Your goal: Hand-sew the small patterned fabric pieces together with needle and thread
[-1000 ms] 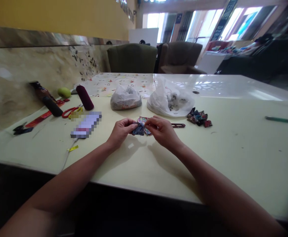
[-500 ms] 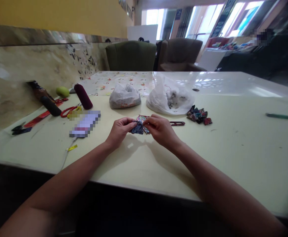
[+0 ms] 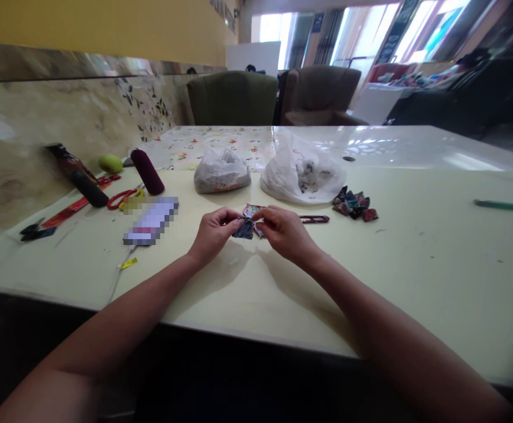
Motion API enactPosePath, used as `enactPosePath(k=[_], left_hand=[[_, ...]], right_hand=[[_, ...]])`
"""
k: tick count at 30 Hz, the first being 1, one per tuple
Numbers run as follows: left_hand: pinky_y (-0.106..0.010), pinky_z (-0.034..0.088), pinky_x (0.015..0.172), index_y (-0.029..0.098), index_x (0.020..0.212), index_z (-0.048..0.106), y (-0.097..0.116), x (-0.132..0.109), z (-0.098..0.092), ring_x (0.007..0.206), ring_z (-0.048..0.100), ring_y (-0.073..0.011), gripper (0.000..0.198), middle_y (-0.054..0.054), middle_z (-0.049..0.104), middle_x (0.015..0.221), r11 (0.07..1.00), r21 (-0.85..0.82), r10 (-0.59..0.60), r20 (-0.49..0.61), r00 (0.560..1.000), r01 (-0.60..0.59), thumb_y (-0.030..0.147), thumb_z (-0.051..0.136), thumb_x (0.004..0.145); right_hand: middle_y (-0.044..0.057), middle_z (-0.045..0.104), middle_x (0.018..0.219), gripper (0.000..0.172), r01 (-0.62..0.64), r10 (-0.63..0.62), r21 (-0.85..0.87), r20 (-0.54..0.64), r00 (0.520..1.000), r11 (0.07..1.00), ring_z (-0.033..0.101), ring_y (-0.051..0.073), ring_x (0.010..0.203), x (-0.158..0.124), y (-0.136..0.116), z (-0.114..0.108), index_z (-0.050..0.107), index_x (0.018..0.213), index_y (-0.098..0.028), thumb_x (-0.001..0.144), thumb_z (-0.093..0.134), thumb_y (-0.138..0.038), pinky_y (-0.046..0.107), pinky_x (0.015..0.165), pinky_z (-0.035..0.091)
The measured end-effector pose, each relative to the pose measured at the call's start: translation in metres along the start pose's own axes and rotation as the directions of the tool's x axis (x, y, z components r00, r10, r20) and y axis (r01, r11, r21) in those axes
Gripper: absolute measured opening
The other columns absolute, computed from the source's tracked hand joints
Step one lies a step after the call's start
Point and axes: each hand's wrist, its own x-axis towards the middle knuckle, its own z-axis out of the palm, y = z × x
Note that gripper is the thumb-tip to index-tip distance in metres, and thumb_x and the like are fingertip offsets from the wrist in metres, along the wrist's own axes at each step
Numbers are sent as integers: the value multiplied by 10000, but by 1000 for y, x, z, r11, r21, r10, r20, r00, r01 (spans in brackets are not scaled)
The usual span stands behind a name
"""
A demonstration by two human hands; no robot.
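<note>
Above the table, a small dark blue-grey cloth piece (image 3: 243, 230) is pinched between the thumb and fingers of my left hand (image 3: 212, 233). My right hand (image 3: 287, 234) is closed, with its fingertips at the cloth's upper right edge. Whether they grip cloth or something thin is too small to make out. Behind the fingers, a multicoloured patterned piece (image 3: 252, 209) lies partly hidden. Just past my right hand lies a dark red slotted tool (image 3: 317, 219), its near end covered. Farther right is a pile of dark patterned cloth pieces (image 3: 354, 205).
Two white plastic bags (image 3: 222, 171) stand beyond my hands, the right one holding whitish filling. At left are a phone (image 3: 151, 221) on a cable, red-and-yellow scissors (image 3: 124, 198), a maroon thread cone (image 3: 148, 172), a bottle and a green fruit (image 3: 111, 163). A green pen-like object (image 3: 498, 205) lies far right.
My right fingertips have shifted slightly at the cloth's top edge, and the cloth now hangs a little more bunched at its top. My left hand has barely moved.
</note>
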Motion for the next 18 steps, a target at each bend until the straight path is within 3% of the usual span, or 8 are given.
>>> enactPosePath(k=[3, 8, 18], left_hand=[[-289, 514, 686, 151, 801, 733, 3, 0, 0, 697, 627, -158, 187, -51, 701, 758, 999, 35, 25, 1, 1000, -25, 325, 757, 738], [-279, 516, 669, 154, 783, 724, 3, 0, 1, 689, 624, -154, 171, -42, 690, 739, 993, 101, 65, 0, 998, -65, 316, 753, 740], [-277, 513, 670, 152, 775, 697, 0, 0, 1, 677, 625, -148, 205, -35, 686, 733, 997, 65, 28, 17, 999, -29, 334, 774, 722]], right_hand=[[49, 699, 862, 260, -10, 9, 60, 21, 1000, 998, 592, 160, 753, 0, 1, 1, 703, 1027, -186, 835, 553, -97, 275, 687, 424], [48, 717, 887, 223, -40, 28, 122, 98, 995, 992, 617, 164, 789, 1, 3, 0, 719, 924, -183, 832, 532, -104, 280, 711, 443], [40, 696, 840, 187, -32, 22, 103, 96, 995, 994, 594, 147, 752, 1, 2, 1, 701, 876, -173, 837, 528, -114, 262, 685, 421]])
